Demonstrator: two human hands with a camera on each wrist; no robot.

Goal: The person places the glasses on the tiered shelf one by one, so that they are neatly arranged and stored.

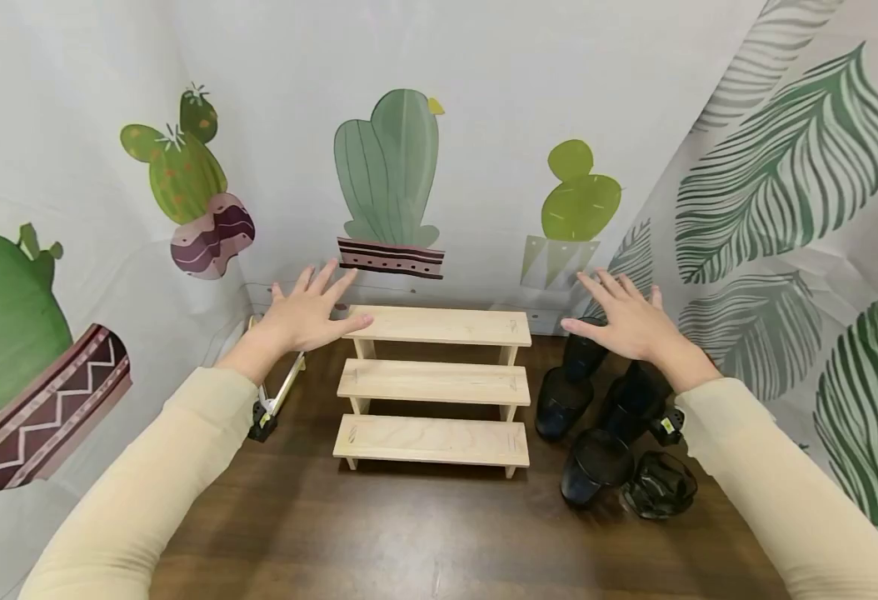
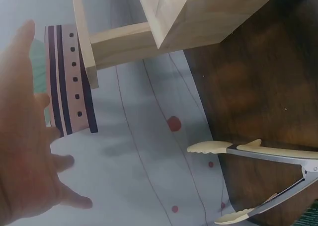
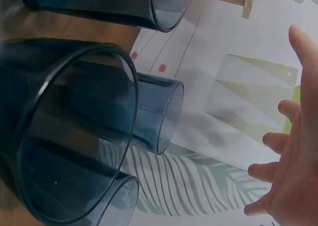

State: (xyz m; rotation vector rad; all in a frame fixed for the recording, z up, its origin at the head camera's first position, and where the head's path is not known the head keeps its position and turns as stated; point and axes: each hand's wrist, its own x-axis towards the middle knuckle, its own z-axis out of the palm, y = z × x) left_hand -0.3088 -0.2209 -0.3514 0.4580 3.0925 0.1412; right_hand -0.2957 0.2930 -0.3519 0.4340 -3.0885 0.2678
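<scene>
My left hand (image 1: pixel 306 318) is held up with fingers spread, over the left end of a three-step wooden shelf (image 1: pixel 433 381). Metal tongs (image 2: pixel 273 155) with cream-coloured tips lie spread apart on the table below it. On the other side, my right hand (image 1: pixel 625 323) also has its fingers stretched out, holding nothing. Under that hand several dark blue drinking glasses (image 1: pixel 596 468) stand upright in a group. Their rims show close up in the right wrist view, where a large glass (image 3: pixel 64 136) fills the left side.
A dark, see-through ridged object (image 1: pixel 658 485) sits in front of the glasses, at the right. The dark brown wooden table (image 1: pixel 409 542) runs back to a white cloth backdrop (image 1: pixel 499 67) printed with cacti and leaves.
</scene>
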